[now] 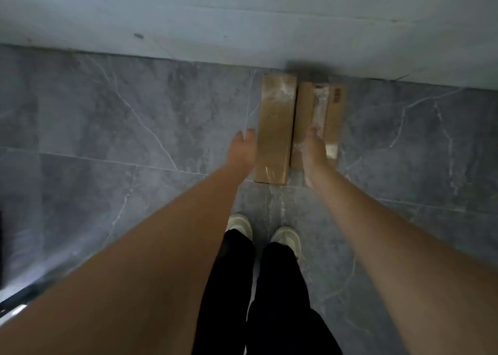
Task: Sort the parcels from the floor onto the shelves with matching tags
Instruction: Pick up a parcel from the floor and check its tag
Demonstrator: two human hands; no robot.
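Two long brown cardboard parcels lie side by side on the grey marble floor, running away from me toward the wall. The left parcel (275, 128) is taped along its top. The right parcel (310, 112) has clear tape and a dark printed mark near its far end. My left hand (242, 149) reaches down just left of the left parcel, fingers apart, holding nothing. My right hand (314, 149) hovers over the near end of the right parcel, fingers extended; whether it touches the box cannot be told through the blur.
A pale wall (242, 25) meets the floor right behind the parcels. My feet in light shoes (287, 237) stand just short of the boxes. A dark object with a shiny edge (16, 300) shows at the lower left. No shelves are in view.
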